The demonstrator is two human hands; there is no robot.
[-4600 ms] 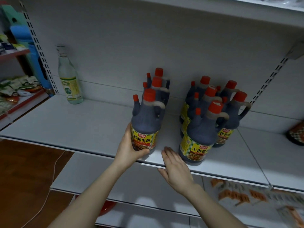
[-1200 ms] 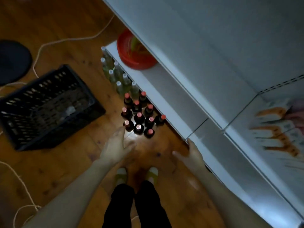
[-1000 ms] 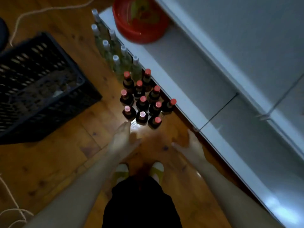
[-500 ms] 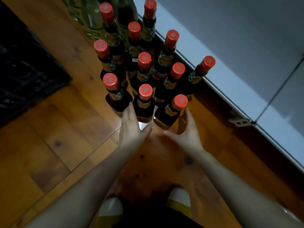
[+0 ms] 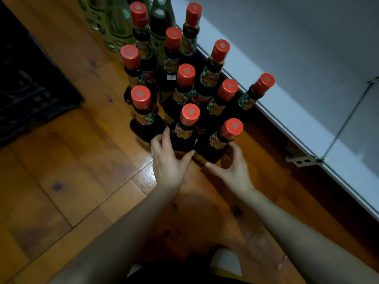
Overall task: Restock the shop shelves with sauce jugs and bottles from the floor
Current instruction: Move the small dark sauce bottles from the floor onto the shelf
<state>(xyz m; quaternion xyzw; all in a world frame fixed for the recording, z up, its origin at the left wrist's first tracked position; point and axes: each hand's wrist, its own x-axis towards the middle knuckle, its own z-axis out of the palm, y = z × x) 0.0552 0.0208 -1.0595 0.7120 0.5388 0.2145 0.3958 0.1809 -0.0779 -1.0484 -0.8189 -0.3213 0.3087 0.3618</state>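
Several dark sauce bottles with red caps stand in a cluster on the wooden floor beside the bottom shelf. My left hand point(image 5: 168, 160) wraps its fingers and thumb round the body of the front middle bottle point(image 5: 184, 133). My right hand point(image 5: 231, 166) curls round the base of the front right bottle point(image 5: 217, 144), thumb on its near side and fingers on its far side. Both bottles stand on the floor. Behind the dark bottles are several clear glass bottles point(image 5: 119, 23) with pale labels.
The white bottom shelf point(image 5: 287, 64) runs along the right, with a metal bracket point(image 5: 301, 160) at its front edge. A black plastic crate point(image 5: 30, 83) sits on the floor at the left. My feet point(image 5: 225, 263) are just below the hands.
I have bent down from the upper shelf to the floor. In the last half second both hands closed in from just in front of the bottles onto the two front ones.
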